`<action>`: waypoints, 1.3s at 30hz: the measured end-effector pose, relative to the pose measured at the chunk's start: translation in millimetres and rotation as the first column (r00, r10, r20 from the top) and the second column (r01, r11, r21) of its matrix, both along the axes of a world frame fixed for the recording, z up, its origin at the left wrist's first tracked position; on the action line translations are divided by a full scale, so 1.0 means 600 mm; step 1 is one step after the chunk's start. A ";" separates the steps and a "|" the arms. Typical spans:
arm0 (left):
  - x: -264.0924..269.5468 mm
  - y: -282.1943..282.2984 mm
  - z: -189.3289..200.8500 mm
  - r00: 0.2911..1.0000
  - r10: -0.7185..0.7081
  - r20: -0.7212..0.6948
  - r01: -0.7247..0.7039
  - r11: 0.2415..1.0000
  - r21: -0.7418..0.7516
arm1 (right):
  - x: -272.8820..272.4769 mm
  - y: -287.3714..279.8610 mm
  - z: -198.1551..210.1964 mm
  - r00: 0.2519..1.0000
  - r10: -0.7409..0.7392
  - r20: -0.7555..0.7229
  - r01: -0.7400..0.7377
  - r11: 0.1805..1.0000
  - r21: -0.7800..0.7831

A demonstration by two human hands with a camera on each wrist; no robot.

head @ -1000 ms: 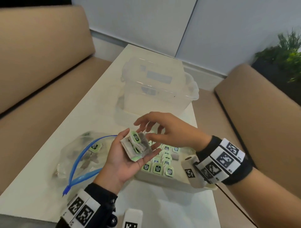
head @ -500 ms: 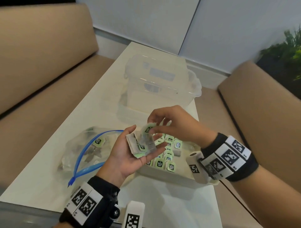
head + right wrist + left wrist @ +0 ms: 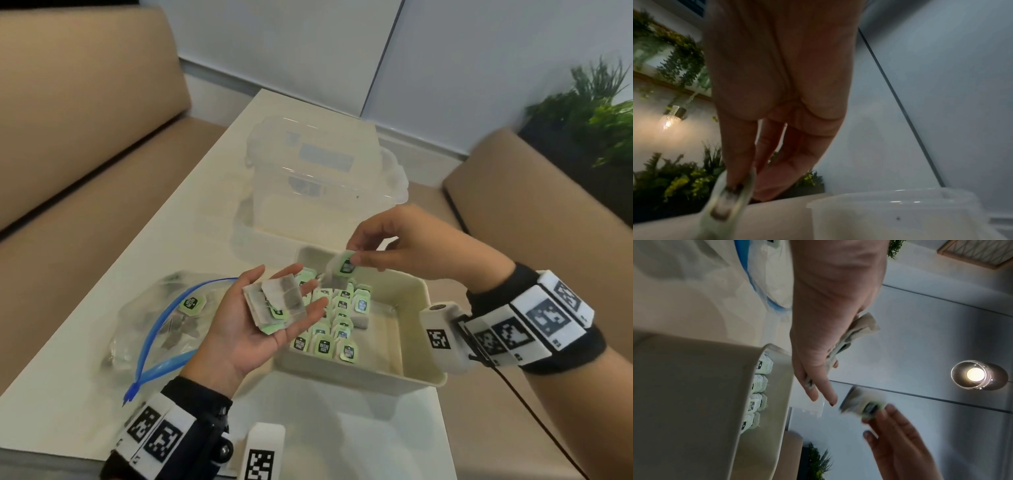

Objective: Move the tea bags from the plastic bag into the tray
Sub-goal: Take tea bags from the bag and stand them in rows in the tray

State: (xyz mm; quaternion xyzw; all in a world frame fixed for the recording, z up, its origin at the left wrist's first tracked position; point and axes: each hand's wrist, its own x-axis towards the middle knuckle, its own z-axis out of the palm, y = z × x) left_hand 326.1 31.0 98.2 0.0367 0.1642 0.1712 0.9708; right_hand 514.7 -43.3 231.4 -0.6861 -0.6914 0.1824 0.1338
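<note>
My left hand (image 3: pixel 291 289) lies palm up over the near-left corner of the cream tray (image 3: pixel 423 346). A small stack of tea bags (image 3: pixel 279 303) rests on its straight fingers. My right hand (image 3: pixel 354 259) pinches one tea bag (image 3: pixel 342 269) by its green tag, in the air above the tray's far-left part. The left wrist view shows that bag (image 3: pixel 863 404) blurred at my right fingertips. Rows of tea bags (image 3: pixel 334 334) with green tags stand in the tray. The clear plastic bag (image 3: pixel 150 329) with a blue zip lies open left of the tray, with several tea bags (image 3: pixel 191 304) inside.
A clear plastic container (image 3: pixel 325 178) with a lid stands on the white table (image 3: pixel 85 394) just behind the tray. Beige sofas run along both sides of the table. A green plant (image 3: pixel 596 113) stands at the far right.
My right hand has lifted one tea bag off the stack in my left palm and carried it right, over the tray. My left hand has stayed nearly still.
</note>
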 end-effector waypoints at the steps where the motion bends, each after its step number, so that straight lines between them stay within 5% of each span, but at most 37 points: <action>1: -0.003 0.003 0.000 1.000 0.008 -0.007 -0.008 1.000 0.008 | 0.013 -0.003 -0.004 0.996 -0.025 0.090 0.028 0.999 -0.031; 5: -0.012 0.015 -0.006 0.999 0.019 0.037 -0.021 0.998 0.063 | 0.059 -0.009 -0.052 0.960 -0.106 0.261 0.160 0.968 -0.195; 15: -0.014 0.022 -0.009 0.999 0.039 0.017 -0.040 0.999 0.031 | 0.108 0.023 -0.195 0.925 0.043 0.377 0.203 0.783 -0.588; 27: -0.020 0.026 -0.021 0.998 0.064 0.027 -0.066 0.993 0.093 | 0.107 0.039 -0.200 0.893 0.133 0.429 0.182 0.766 -0.617; 32: -0.010 0.017 -0.019 0.995 0.093 0.034 -0.095 0.992 0.079 | 0.083 0.036 -0.164 0.905 0.040 0.423 0.145 0.906 -0.397; 36: 0.005 0.008 -0.006 0.985 0.165 -0.038 -0.164 0.985 0.050 | 0.000 0.034 -0.104 0.996 0.020 0.088 -0.021 1.000 0.017; 39: 0.011 0.005 0.001 0.978 0.206 -0.043 -0.203 0.977 0.072 | -0.068 0.023 -0.077 0.991 0.098 -0.095 -0.086 0.989 0.119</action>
